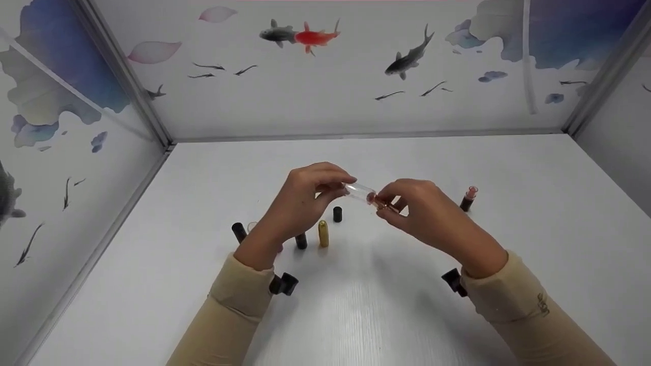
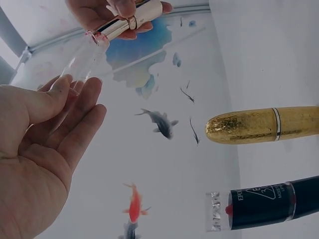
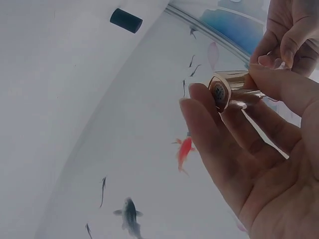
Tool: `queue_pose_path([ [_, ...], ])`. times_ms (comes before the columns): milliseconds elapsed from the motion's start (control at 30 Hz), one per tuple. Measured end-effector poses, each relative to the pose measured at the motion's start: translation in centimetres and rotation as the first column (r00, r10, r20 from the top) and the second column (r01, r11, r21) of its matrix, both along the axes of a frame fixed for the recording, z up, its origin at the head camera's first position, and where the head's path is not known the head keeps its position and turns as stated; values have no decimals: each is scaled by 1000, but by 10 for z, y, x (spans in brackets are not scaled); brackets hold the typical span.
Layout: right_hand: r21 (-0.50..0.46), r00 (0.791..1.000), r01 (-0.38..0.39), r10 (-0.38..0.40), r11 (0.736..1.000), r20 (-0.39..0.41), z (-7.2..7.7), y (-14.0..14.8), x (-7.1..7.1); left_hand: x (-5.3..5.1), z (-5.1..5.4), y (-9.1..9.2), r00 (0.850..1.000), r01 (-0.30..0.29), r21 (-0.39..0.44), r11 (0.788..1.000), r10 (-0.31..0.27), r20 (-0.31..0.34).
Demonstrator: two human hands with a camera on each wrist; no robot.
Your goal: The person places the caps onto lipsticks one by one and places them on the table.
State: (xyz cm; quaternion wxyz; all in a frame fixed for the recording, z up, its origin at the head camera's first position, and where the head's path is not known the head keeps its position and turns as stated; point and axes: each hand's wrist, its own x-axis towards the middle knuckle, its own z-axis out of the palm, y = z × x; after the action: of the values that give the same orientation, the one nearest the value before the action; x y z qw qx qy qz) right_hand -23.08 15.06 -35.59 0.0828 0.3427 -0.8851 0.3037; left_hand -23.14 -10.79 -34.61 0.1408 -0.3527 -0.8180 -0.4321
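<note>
My left hand (image 1: 305,198) pinches a clear cap (image 1: 358,191) between thumb and fingers, above the white table. From the other side, my right hand (image 1: 424,213) grips a shiny gold lipstick tube (image 2: 122,27). The cap's mouth meets the tube's reddish end, the two in one slanted line; how far one sits inside the other I cannot tell. In the right wrist view the flat base of the lipstick tube (image 3: 219,93) shows a small round label, with thumb and fingers around its sides.
Below the hands stand a gold tube (image 1: 323,235), a short black cap (image 1: 337,214) and a black lipstick (image 1: 301,241). Another black tube (image 1: 238,232) is partly behind the left wrist. A black lipstick with a pinkish clear top (image 1: 469,198) stands to the right. Printed walls enclose the table.
</note>
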Motion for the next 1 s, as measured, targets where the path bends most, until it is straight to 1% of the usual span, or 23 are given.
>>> queue_pose_path([
  [100,-2,1000,19,-19,1000,-7,3,1,0,-1,1,1,1000,7,-1,1000,-7,3],
  [267,-28,998,53,-52,998,20,6,2,1,-2,0,1,1000,0,-5,1000,0,10],
  [333,-43,999,48,-48,998,15,6,2,1,-1,-1,2,1000,2,-6,1000,-1,16],
  [433,-59,999,26,-27,998,-17,6,1,1,-1,-2,2,1000,13,-3,1000,-13,26],
  [533,-69,998,7,-11,998,-54,5,1,0,-1,-3,2,999,29,12,1000,-29,31],
  [633,-82,997,5,-11,997,-72,5,2,-1,-1,-3,2,999,38,32,999,-39,31],
  [800,-89,997,8,-14,996,-69,5,3,-1,0,-2,3,999,32,35,999,-33,36],
  [1000,-92,998,25,-30,995,-58,7,4,0,-1,-3,3,997,43,37,998,-45,57],
])
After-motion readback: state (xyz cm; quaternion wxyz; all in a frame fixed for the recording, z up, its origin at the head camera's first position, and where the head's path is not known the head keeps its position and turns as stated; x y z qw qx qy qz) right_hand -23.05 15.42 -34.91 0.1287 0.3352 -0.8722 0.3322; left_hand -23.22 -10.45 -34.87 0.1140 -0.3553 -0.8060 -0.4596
